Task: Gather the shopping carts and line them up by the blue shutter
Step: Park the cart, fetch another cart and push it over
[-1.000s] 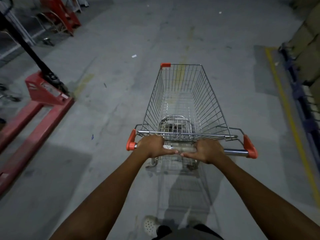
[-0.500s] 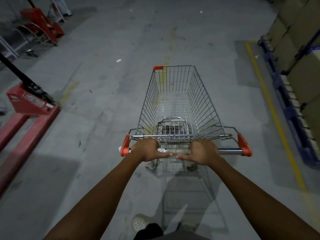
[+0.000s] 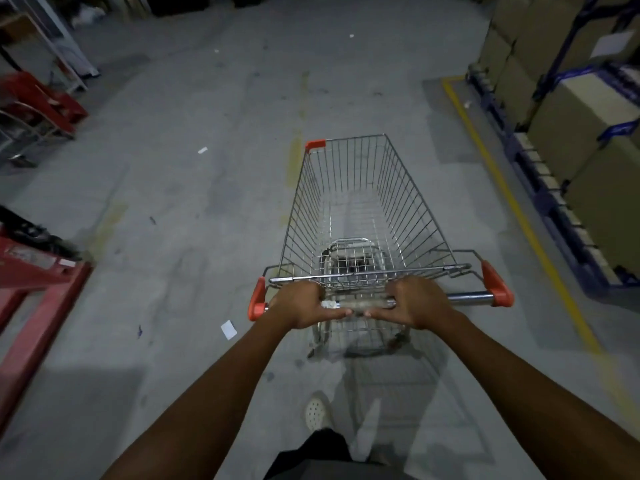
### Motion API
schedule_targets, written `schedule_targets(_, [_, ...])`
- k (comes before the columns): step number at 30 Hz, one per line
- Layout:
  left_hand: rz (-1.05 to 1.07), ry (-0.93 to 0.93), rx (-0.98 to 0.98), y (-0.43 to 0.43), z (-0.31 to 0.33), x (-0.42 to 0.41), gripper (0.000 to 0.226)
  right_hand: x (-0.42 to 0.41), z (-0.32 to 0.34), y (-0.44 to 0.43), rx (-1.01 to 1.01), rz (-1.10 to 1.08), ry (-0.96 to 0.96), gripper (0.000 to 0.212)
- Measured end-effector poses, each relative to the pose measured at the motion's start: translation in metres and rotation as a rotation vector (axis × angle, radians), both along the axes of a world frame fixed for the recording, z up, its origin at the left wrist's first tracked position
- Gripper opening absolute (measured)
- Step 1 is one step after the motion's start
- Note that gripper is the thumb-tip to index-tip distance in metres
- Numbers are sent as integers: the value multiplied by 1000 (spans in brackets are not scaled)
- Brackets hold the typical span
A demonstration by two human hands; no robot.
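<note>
Scene: a head-worn camera looks down over two bare forearms at a dim warehouse aisle with a grey concrete floor [image 3: 194,220].
Shopping cart [image 3: 420,199]: a silver wire cart stands on the floor straight ahead, slightly right of centre, its nose pointing away down the aisle. The basket holds nothing, and an orange corner cap [image 3: 315,144] sits on its far left corner.
Handle bar [image 3: 469,297]: a metal bar across the near end, with an orange end cap on each side.
Left hand [image 3: 300,304]: grips the bar beside the left cap, fingers curled over it.
Right hand [image 3: 417,301]: grips the bar near its middle, fingers wrapped round it. The two thumbs almost meet.
Left edge: a red pallet jack [image 3: 38,271], well apart from the cart.
Right edge: cardboard boxes [image 3: 571,123] stacked on blue racking [image 3: 540,188], behind a yellow floor line [image 3: 512,202].
Floor litter: a white paper scrap [image 3: 228,330] lies just left of the cart.
Below: a white perforated shoe [image 3: 316,414] under the cart's near end.
</note>
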State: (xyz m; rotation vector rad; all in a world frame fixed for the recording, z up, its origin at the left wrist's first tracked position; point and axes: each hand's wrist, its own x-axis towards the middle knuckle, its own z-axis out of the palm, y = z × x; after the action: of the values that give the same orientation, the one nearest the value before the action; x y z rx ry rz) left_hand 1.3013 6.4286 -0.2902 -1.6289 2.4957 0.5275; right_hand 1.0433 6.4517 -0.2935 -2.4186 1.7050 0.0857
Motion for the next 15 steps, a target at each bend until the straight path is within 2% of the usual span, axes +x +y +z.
schedule_targets(6, [-69, -24, -117, -43, -2, -29, 79, -29, -6, -28, -29, -112, 232, 108])
schedule_targets(9, [-79, -16, -164, -73, -3, -39, 85, -39, 0, -56, 42, -126, 230, 103])
schedule_targets(12, [-99, -18, -209, -111, -3, -51, 94, -50, 1, -96, 205, -124, 144, 99])
schedule_targets(15, [-135, -29, -225, -155, -5, -65, 93, -65, 2, -134, 222, -133, 94, 99])
